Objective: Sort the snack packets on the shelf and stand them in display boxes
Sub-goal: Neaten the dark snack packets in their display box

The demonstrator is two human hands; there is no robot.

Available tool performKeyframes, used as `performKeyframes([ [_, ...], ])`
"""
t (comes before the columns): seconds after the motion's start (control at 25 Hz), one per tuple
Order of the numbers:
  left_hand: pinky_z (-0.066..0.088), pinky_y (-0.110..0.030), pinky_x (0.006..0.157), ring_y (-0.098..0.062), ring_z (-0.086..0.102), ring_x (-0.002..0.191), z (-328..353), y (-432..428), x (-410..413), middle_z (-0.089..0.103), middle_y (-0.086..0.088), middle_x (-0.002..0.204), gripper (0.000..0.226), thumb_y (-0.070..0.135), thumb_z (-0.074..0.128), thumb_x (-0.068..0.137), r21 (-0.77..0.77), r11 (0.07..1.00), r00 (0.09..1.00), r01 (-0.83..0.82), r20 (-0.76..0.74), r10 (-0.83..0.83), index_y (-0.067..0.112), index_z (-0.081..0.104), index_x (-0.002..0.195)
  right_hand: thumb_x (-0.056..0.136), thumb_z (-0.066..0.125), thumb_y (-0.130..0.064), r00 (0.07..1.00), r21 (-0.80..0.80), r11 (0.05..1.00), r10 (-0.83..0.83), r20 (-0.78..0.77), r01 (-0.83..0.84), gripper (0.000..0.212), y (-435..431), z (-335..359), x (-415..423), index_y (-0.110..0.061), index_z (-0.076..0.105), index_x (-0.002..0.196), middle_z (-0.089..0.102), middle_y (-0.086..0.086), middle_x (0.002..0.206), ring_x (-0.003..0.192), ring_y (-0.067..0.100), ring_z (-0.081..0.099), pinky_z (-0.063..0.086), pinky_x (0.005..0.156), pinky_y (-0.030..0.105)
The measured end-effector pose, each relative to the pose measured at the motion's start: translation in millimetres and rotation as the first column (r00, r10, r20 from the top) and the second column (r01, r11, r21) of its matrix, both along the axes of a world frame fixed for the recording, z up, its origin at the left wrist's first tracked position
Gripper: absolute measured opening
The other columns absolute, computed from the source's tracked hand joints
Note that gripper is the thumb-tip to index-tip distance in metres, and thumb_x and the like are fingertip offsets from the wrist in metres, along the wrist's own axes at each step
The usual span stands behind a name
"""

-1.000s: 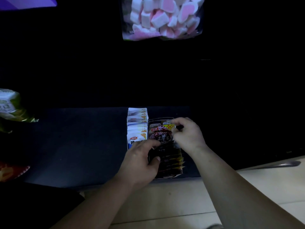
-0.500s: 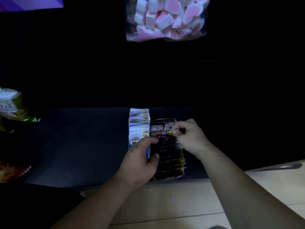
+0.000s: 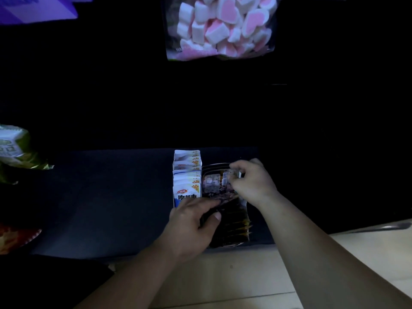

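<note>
On the dark shelf (image 3: 107, 197) a row of white and blue snack packets (image 3: 186, 175) stands upright. Right beside it a clear display box (image 3: 244, 228) holds several dark packets with yellow edges. My left hand (image 3: 191, 224) grips the near end of that dark row, thumb against the packets. My right hand (image 3: 252, 181) pinches the top of one dark packet (image 3: 217, 188) at the far end of the box, tilted back toward me.
A bag of pink and white marshmallows (image 3: 220, 27) hangs above. A green and white bag (image 3: 15, 150) and an orange bag (image 3: 15, 237) lie at the left edge. A purple pack (image 3: 38, 7) is at top left. Pale floor (image 3: 223, 282) lies below the shelf.
The dark packet in my right hand has tipped from upright, front facing me, to leaning back over the row. My left hand has slid slightly along the dark packets.
</note>
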State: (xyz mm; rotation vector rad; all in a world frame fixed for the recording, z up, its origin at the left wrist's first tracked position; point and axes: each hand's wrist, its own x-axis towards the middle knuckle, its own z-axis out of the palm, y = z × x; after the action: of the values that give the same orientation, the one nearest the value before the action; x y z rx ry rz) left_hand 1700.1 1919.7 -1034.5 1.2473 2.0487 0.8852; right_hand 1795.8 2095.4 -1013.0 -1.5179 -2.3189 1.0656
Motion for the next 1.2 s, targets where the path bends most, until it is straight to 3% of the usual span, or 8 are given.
performKeyframes([
  [0.12,0.037,-0.043,0.109,0.001,0.045,0.124,-3,-1,-1,0.061,0.030,0.121,0.044,0.057,0.048,0.090,0.020,1.000,0.998,-0.015,0.057,0.014,0.043,0.064,0.129,0.088,0.074,-0.026,0.997,0.025,1.000,0.003,0.080,-0.005,0.008,-1,-2,-2,-0.030,0.068,0.092,0.044,-0.009,0.112,0.091,0.010,0.054,0.051,0.079,0.028],
  [0.28,0.043,-0.038,0.106,0.004,0.049,0.118,-5,-3,0,0.062,0.027,0.116,0.031,0.052,0.056,0.091,0.035,0.997,0.990,-0.074,0.124,0.069,0.046,0.066,0.120,0.084,0.071,-0.024,0.998,-0.178,0.982,-0.060,0.033,0.065,0.016,4,-1,11,-0.035,0.073,0.071,0.060,-0.012,0.105,0.089,0.009,0.063,0.058,0.077,0.030],
  [0.36,0.048,-0.036,0.103,0.004,0.055,0.114,-3,0,0,0.064,0.021,0.114,0.023,0.043,0.062,0.093,0.014,0.991,0.963,-0.130,0.241,0.123,0.046,0.060,0.115,0.092,0.069,-0.016,0.998,-0.274,0.961,-0.060,-0.037,0.047,0.027,2,6,21,-0.035,0.073,0.074,0.069,-0.012,0.092,0.086,0.006,0.063,0.050,0.065,0.018],
  [0.44,0.052,-0.038,0.099,-0.001,0.062,0.107,-1,5,1,0.067,0.019,0.113,0.031,0.041,0.064,0.092,0.008,0.975,0.914,-0.221,0.352,0.204,0.048,0.052,0.119,0.095,0.068,-0.013,0.996,-0.319,0.948,-0.026,-0.090,-0.004,0.027,1,11,30,-0.034,0.074,0.079,0.069,-0.014,0.089,0.085,0.004,0.062,0.043,0.059,0.012],
  [0.64,0.050,-0.024,0.096,0.006,0.056,0.114,-4,3,2,0.058,0.023,0.119,0.056,0.033,0.065,0.095,-0.010,0.987,0.952,-0.159,0.265,0.156,0.048,0.043,0.144,0.093,0.072,-0.017,0.990,-0.259,0.966,-0.038,-0.132,0.003,0.017,2,10,26,-0.034,0.073,0.094,0.068,-0.010,0.096,0.096,0.008,0.065,0.051,0.082,0.021],
  [0.8,0.049,-0.022,0.098,0.010,0.052,0.116,-9,1,3,0.056,0.025,0.122,0.059,0.029,0.068,0.093,-0.007,0.988,0.959,-0.153,0.239,0.150,0.041,0.044,0.146,0.086,0.073,-0.026,0.995,-0.167,0.986,-0.015,-0.100,-0.002,0.042,2,8,1,-0.044,0.062,0.123,0.061,-0.011,0.096,0.093,0.010,0.064,0.055,0.089,0.033],
  [1.0,0.051,-0.023,0.097,0.009,0.055,0.110,-12,4,2,0.060,0.021,0.117,0.057,0.026,0.068,0.092,0.016,0.977,0.943,-0.211,0.268,0.199,0.039,0.049,0.144,0.073,0.066,-0.025,0.999,-0.141,0.990,-0.006,0.039,0.011,0.050,0,11,-13,-0.043,0.057,0.119,0.043,-0.008,0.115,0.097,0.016,0.056,0.054,0.087,0.038],
  [1.2,0.047,-0.014,0.088,0.009,0.053,0.111,-13,4,3,0.055,0.020,0.115,0.057,0.024,0.070,0.091,0.043,0.978,0.958,-0.202,0.217,0.188,0.031,0.051,0.144,0.077,0.068,-0.031,0.996,-0.168,0.986,-0.010,0.094,0.025,0.018,0,14,-5,-0.038,0.060,0.092,0.040,-0.014,0.108,0.091,0.009,0.053,0.054,0.085,0.037],
])
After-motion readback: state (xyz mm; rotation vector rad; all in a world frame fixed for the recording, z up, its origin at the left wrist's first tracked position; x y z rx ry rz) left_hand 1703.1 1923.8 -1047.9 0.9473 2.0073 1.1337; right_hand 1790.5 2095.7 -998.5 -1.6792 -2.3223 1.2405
